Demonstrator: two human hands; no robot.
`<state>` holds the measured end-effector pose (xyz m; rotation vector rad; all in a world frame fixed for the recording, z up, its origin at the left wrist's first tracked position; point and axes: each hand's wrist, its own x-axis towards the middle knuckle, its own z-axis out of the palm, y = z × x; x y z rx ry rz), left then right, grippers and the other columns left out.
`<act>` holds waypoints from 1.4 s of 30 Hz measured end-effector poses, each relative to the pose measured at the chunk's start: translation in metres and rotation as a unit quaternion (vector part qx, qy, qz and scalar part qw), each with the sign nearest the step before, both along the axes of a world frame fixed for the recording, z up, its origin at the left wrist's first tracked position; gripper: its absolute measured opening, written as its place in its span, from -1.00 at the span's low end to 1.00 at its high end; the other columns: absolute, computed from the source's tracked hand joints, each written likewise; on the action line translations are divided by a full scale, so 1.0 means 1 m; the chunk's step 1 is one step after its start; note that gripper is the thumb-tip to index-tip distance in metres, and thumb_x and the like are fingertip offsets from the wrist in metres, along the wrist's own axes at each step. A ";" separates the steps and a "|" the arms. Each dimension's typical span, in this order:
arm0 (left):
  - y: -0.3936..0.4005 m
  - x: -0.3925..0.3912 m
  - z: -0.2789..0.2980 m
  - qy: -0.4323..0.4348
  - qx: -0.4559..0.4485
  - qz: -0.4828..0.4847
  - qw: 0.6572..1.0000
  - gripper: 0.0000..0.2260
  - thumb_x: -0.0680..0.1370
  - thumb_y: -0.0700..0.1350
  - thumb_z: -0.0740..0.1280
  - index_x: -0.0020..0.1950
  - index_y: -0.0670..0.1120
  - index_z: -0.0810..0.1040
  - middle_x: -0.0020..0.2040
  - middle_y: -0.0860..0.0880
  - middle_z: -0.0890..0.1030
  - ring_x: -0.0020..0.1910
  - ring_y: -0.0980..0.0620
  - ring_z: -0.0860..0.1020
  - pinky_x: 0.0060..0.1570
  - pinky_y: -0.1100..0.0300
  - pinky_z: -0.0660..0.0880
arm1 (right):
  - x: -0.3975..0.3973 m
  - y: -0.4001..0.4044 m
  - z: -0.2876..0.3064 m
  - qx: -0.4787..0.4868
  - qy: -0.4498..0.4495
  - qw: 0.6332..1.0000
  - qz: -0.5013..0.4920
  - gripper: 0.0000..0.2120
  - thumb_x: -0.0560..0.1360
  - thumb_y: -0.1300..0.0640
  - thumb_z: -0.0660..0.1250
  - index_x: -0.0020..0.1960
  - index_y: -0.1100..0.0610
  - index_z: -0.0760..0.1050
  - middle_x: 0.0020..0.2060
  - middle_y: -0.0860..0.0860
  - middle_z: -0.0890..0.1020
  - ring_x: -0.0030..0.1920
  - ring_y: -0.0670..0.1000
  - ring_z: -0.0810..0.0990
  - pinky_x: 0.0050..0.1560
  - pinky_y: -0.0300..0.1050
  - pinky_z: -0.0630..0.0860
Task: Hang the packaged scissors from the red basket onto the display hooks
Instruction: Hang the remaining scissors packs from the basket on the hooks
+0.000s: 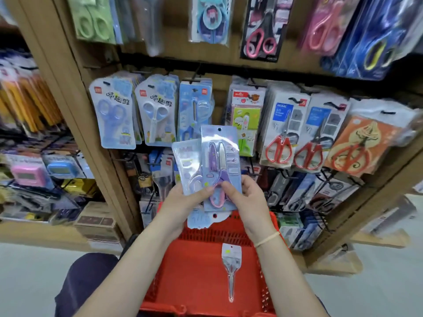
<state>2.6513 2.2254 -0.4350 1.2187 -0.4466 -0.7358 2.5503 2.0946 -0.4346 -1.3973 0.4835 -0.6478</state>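
Left hand [180, 202] and right hand [246, 197]: fingers of both closed on glossy plastic-fronted purple scissors packs [219, 161], fanned upright, flat rectangular cards, above red basket [196, 271] of slotted rigid plastic. One slim clear pack [231, 264] lies on basket floor. Display hooks [196, 74]: thin black wire, loaded with blister packs

Display stand: a tan wooden display panel [174, 65] fills the view, tilted.
Frame: a wooden post [75, 92] edges its left side.
Left: blurred stocked shelves [34, 156].
Floor: pale grey floor [29, 277], evenly lit.
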 end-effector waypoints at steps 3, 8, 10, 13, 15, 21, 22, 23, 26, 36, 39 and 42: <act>-0.011 -0.002 0.029 -0.032 0.000 0.004 0.999 -0.62 0.42 -0.07 0.51 0.21 -0.11 0.65 0.09 -0.12 0.74 0.10 -0.13 0.71 0.21 -0.10 0.59 | 0.003 -0.009 0.033 -0.036 -0.027 0.999 -0.027 -0.82 0.50 0.15 0.48 0.08 0.15 0.61 -0.02 0.02 0.74 0.02 0.00 0.70 0.08 -0.06 0.61; -0.034 0.009 0.095 -0.116 -0.050 0.062 0.990 -0.59 0.39 -0.17 0.60 0.21 -0.18 0.63 0.04 -0.15 0.74 0.01 -0.13 0.73 0.02 -0.04 0.65 | 0.003 -0.022 0.079 -0.073 -0.061 0.995 -0.008 -0.79 0.54 0.11 0.46 0.16 0.10 0.63 0.05 0.00 0.74 0.12 0.00 0.69 0.15 -0.12 0.60; -0.043 0.012 0.122 -0.145 -0.067 0.076 0.984 -0.69 0.43 -0.19 0.54 0.16 -0.13 0.63 -0.02 -0.07 0.76 -0.04 -0.05 0.73 -0.05 0.06 0.67 | 0.004 -0.031 0.099 -0.088 -0.079 0.993 -0.008 -0.80 0.56 0.12 0.43 0.18 0.09 0.60 0.07 0.02 0.72 0.15 0.02 0.67 0.15 -0.12 0.60; -0.054 0.017 0.153 -0.179 -0.069 0.092 0.977 -0.68 0.46 -0.11 0.53 0.19 -0.08 0.62 -0.02 0.00 0.76 0.00 -0.02 0.72 -0.02 0.10 0.65 | 0.006 -0.045 0.134 -0.114 -0.113 0.987 -0.008 -0.78 0.53 0.06 0.42 0.17 0.02 0.57 0.08 -0.01 0.71 0.13 -0.03 0.67 0.18 -0.08 0.60; -0.056 0.022 0.168 -0.207 -0.064 0.107 0.970 -0.72 0.55 -0.07 0.48 0.24 -0.04 0.60 0.04 0.04 0.74 0.06 0.00 0.70 0.02 0.09 0.63 | 0.005 -0.060 0.152 -0.122 -0.131 0.984 -0.022 -0.73 0.52 -0.02 0.42 0.19 -0.01 0.55 0.13 0.00 0.70 0.18 0.01 0.66 0.25 0.03 0.57; -0.038 0.044 0.175 -0.219 -0.092 0.194 0.952 -0.68 0.56 -0.04 0.49 0.30 0.02 0.58 0.13 0.05 0.71 0.11 0.00 0.68 0.10 -0.01 0.61 | 0.000 -0.093 0.184 -0.172 -0.113 0.978 -0.036 -0.79 0.65 0.13 0.30 0.23 -0.11 0.44 0.14 0.00 0.66 -0.08 0.08 0.72 -0.31 -0.02 0.63; -0.037 0.046 0.174 -0.215 -0.096 0.196 0.952 -0.71 0.56 -0.05 0.50 0.27 0.00 0.61 0.11 0.03 0.73 0.10 -0.03 0.69 0.12 -0.08 0.62 | 0.004 -0.092 0.188 -0.190 -0.107 0.975 -0.038 -0.81 0.65 0.15 0.29 0.21 -0.08 0.45 0.08 0.02 0.68 -0.18 0.09 0.72 -0.42 -0.06 0.58; -0.035 0.048 0.173 -0.212 -0.099 0.200 0.952 -0.76 0.56 -0.08 0.49 0.22 0.00 0.63 0.09 0.01 0.73 0.09 -0.05 0.70 0.13 -0.12 0.62 | 0.010 -0.090 0.191 -0.207 -0.105 0.972 -0.043 -0.84 0.65 0.17 0.29 0.18 -0.04 0.47 0.01 0.04 0.69 -0.25 0.09 0.70 -0.48 -0.08 0.54; -0.032 0.053 0.176 -0.209 -0.102 0.203 0.951 -0.79 0.57 -0.11 0.47 0.20 -0.04 0.63 0.08 -0.03 0.73 0.11 -0.07 0.69 0.14 -0.09 0.63 | 0.031 -0.079 0.201 -0.234 -0.112 0.965 -0.042 -0.93 0.64 0.19 0.31 0.11 0.08 0.52 -0.20 0.06 0.66 -0.43 0.06 0.58 -0.55 -0.18 0.41; -0.043 0.068 0.192 -0.215 -0.130 0.168 0.953 -0.76 0.58 -0.10 0.46 0.24 -0.03 0.61 0.10 -0.02 0.73 0.11 -0.06 0.70 0.06 -0.02 0.63 | 0.054 -0.081 0.227 -0.180 -0.165 0.964 -0.102 -0.89 0.69 0.08 0.22 0.00 -0.04 0.45 -0.33 -0.12 0.49 -0.46 -0.09 0.39 -0.46 -0.23 0.38; -0.050 0.067 0.192 -0.209 -0.128 0.162 0.956 -0.80 0.57 -0.08 0.47 0.18 0.04 0.63 0.09 0.01 0.73 0.14 -0.07 0.68 0.17 -0.13 0.61 | 0.050 -0.091 0.230 -0.187 -0.136 0.968 -0.097 -0.91 0.70 0.09 0.20 0.06 0.00 0.48 -0.30 -0.08 0.52 -0.47 -0.12 0.42 -0.53 -0.31 0.34; -0.056 0.065 0.192 -0.211 -0.126 0.152 0.957 -0.80 0.57 -0.06 0.47 0.19 0.07 0.62 0.10 0.02 0.73 0.13 -0.06 0.69 0.19 -0.23 0.59 | 0.054 -0.096 0.231 -0.175 -0.120 0.973 -0.090 -0.85 0.70 0.08 0.20 0.18 0.10 0.50 -0.25 -0.08 0.55 -0.47 -0.17 0.44 -0.53 -0.30 0.35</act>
